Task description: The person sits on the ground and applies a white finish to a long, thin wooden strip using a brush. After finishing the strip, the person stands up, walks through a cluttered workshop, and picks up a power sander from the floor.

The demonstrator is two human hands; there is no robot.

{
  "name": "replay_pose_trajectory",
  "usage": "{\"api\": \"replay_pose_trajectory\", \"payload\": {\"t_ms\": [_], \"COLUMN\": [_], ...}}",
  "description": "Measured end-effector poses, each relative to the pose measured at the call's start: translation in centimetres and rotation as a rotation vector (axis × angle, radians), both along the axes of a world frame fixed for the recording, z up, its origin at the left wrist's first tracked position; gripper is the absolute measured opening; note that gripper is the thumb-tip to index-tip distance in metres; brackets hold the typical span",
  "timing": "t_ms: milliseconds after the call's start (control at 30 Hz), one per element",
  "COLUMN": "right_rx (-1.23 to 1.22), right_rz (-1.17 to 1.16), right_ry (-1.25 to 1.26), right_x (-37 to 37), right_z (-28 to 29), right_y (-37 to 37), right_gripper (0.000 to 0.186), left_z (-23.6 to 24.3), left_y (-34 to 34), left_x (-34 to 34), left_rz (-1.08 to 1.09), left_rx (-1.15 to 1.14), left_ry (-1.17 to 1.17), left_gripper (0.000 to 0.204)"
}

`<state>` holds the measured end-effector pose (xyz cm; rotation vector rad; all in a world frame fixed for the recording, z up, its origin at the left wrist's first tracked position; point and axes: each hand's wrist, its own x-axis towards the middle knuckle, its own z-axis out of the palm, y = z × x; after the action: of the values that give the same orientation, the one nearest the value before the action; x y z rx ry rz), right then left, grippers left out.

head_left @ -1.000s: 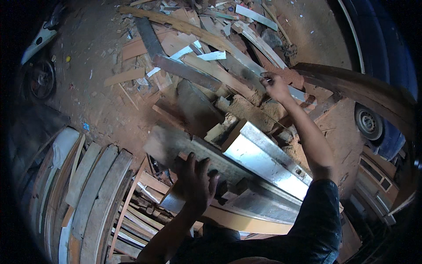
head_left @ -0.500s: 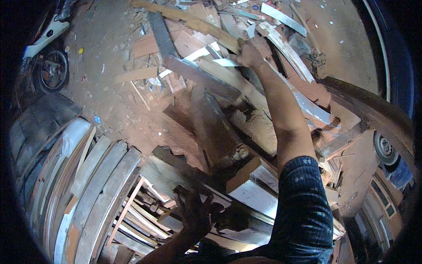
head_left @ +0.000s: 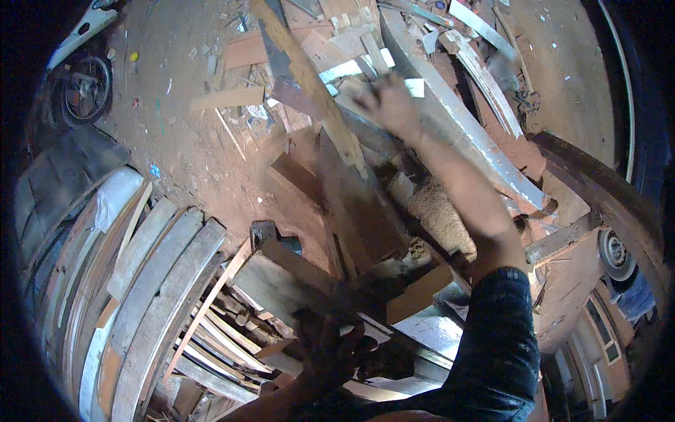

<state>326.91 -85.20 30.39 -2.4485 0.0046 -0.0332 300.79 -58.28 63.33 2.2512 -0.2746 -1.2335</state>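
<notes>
My right hand (head_left: 387,104) reaches out over the scrap wood pile, fingers apart and slightly blurred, above small pale offcuts (head_left: 343,71). It holds nothing that I can see. Just left of it, a long yellow-brown plank (head_left: 309,74) slants across the pile, its splintered end toward me. My left hand (head_left: 325,344) is low and close to my body, in deep shadow beside a thick weathered board (head_left: 274,276). Its fingers are too dark to make out, so whether it grips the board cannot be told.
Stacked long boards (head_left: 158,302) fill the lower left. A pale painted beam (head_left: 457,116) runs along the right of the pile, with a dark curved timber (head_left: 598,172) farther right. Reddish sawdust covers the ground. A motorcycle wheel (head_left: 86,91) stands at upper left, another wheel (head_left: 615,254) at right.
My right hand has let go of the long plank and moved slightly left and nearer. The plank has swung to a steeper slant, its near end closer to me. The left hand stays low.
</notes>
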Motion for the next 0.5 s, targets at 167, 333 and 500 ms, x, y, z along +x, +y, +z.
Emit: {"api": "replay_pose_trajectory", "payload": {"t_ms": [167, 333, 500], "right_rx": [0.084, -0.098, -0.057], "right_rz": [-0.105, -0.052, -0.013], "right_ry": [0.344, 0.678, 0.511], "right_x": [4.5, 4.5, -1.2], "right_z": [-5.0, -3.5, 0.0], "right_y": [-5.6, -1.4, 1.8], "right_gripper": [0.048, 0.057, 0.063], "left_z": [-0.8, -1.4, -1.9], "left_y": [0.1, 2.0, 2.7], "left_x": [-0.8, -2.7, -4.5], "left_rz": [0.037, -0.26, -0.254], "left_rx": [0.072, -0.01, 0.055], "left_ry": [0.015, -0.325, -0.165], "left_gripper": [0.05, 0.047, 0.049]}}
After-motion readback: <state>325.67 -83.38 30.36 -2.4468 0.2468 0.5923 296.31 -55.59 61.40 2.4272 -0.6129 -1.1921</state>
